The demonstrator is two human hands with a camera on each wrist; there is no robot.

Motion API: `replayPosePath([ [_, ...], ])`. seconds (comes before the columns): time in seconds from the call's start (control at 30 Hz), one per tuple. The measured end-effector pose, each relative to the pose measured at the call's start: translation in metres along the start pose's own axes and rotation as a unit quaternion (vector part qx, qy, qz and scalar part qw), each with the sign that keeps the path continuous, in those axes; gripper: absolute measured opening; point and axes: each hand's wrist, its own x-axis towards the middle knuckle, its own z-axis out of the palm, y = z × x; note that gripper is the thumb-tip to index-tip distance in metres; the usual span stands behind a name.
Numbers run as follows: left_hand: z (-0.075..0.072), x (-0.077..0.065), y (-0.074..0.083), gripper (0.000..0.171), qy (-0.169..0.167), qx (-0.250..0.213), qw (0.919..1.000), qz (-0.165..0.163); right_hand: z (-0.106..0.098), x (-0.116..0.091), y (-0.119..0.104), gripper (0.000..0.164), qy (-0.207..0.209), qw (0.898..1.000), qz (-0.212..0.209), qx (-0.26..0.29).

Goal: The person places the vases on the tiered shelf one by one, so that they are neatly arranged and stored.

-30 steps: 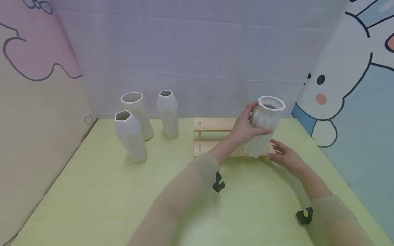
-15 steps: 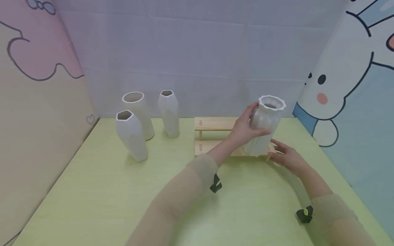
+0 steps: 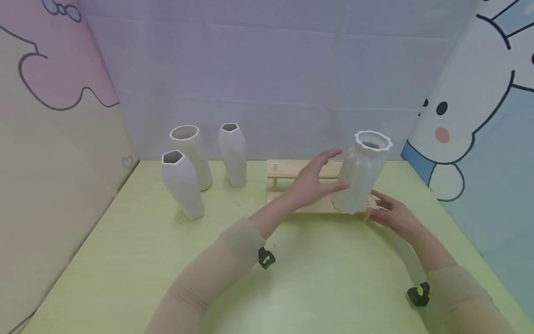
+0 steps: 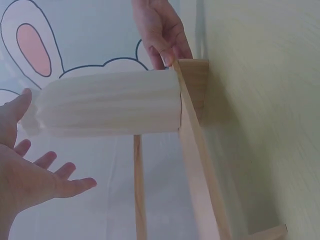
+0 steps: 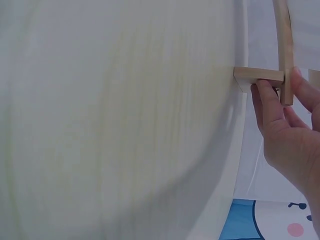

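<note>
The head view looks forward and down across the counter (image 3: 125, 269). Both wrist views, closer and turned sideways, share the shelf (image 3: 289, 170) and right hand (image 3: 395, 216).

We have room for a hand between the back vase (image 3: 233, 157) and the left end of the shelf (image 3: 317, 206), whose front the left hand (image 3: 309, 186) crosses and whose right end the frilled vase (image 3: 360, 176) and right hand (image 3: 396, 218) block.

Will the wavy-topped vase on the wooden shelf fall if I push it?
The vase could well tip: it's tall, on a narrow wooden shelf. Its ribbed walls look hard, so it's probably stiff. It looks like ceramic, so it might break.
</note>
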Motion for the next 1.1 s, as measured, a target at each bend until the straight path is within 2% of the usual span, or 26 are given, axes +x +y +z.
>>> replayPosePath([
  [0.13, -0.016, -0.016, 0.0, 0.073, -0.003, -0.012, 0.9999, -0.007, -0.002, -0.001, 0.001, 0.083, 0.004, 1.0, -0.001, 0.003],
  [0.37, -0.047, -0.039, 0.002, 0.07, -0.022, -0.01, 0.9997, 0.009, -0.006, -0.001, 0.001, 0.085, 0.008, 1.0, 0.004, -0.016],
  [0.5, -0.067, -0.054, 0.002, 0.069, -0.019, -0.002, 0.9996, 0.018, -0.005, -0.002, 0.0, 0.086, 0.008, 1.0, 0.007, -0.017],
  [0.7, -0.1, -0.079, 0.004, 0.069, 0.003, -0.001, 0.9994, 0.035, -0.002, -0.004, 0.002, 0.083, 0.007, 1.0, 0.003, -0.018],
  [0.97, -0.137, -0.108, 0.001, 0.072, 0.059, 0.027, 0.9962, 0.058, -0.001, -0.002, 0.002, 0.081, 0.002, 1.0, -0.003, -0.006],
  [1.1, -0.152, -0.121, -0.003, 0.075, 0.088, 0.056, 0.9922, 0.067, -0.001, 0.0, 0.001, 0.081, 0.001, 1.0, 0.0, -0.002],
])
